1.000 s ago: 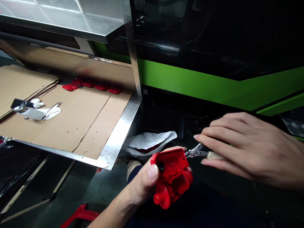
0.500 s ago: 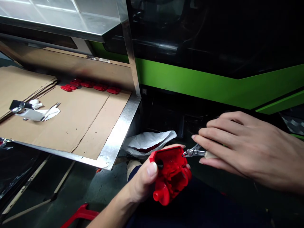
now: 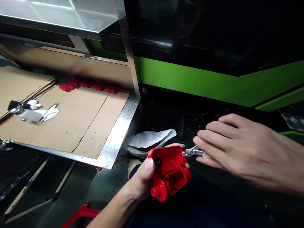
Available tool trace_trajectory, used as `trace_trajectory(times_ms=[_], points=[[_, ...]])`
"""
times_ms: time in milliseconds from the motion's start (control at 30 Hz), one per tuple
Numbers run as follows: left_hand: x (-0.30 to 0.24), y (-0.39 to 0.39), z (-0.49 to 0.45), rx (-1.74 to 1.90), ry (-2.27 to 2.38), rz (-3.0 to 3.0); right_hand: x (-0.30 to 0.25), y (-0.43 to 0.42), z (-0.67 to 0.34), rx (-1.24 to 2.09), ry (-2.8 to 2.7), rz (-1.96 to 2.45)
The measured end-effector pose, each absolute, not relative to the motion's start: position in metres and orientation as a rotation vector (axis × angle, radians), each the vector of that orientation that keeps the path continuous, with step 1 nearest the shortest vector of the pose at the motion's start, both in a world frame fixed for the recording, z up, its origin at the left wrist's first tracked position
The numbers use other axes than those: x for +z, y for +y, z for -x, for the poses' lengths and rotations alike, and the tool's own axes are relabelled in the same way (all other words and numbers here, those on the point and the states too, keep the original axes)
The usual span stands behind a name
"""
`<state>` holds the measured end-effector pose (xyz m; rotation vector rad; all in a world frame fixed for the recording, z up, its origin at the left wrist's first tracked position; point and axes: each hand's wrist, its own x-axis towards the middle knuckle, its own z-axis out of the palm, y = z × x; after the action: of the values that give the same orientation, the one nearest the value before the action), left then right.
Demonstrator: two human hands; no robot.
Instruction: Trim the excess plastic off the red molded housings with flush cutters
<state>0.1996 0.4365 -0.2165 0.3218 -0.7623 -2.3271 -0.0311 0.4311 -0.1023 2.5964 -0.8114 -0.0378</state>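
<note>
A hollow red plastic housing [image 3: 169,172], with a round spout-like end at its lower left, rests in my left hand [image 3: 142,177]. The thumb presses on its near left edge and fingertips show behind its far side. My right hand [image 3: 239,147] is closed around a pair of small nippers [image 3: 191,151], whose handles are mostly hidden in the palm. The metal jaws of the nippers are at the upper right edge of the housing. Whether they grip any plastic there is too small to tell.
At left stands a metal-edged workbench [image 3: 118,128] covered with cardboard [image 3: 78,120]. Several red parts [image 3: 98,86] lie along its back, and a metal dispenser [image 3: 30,114] stands nearer. A white bag [image 3: 135,142] holds something red. Behind is a black and green machine [image 3: 190,77].
The housing has tilted slightly in my left hand and shifted a little left. My right hand has closed more tightly on the nippers, which stay at the housing's edge.
</note>
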Motion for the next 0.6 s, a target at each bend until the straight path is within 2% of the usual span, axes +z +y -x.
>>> trace_trajectory(times_ms=[367,600], points=[[-0.224,0.438,-0.200,-2.361,-0.725,-0.369,-0.113,0.428,0.035,0.035,-0.737,-2.614],[-0.214,0.435,-0.201,-2.218,-1.017,-0.521,-0.112,0.427,0.037,-0.008,-0.830,-2.616]])
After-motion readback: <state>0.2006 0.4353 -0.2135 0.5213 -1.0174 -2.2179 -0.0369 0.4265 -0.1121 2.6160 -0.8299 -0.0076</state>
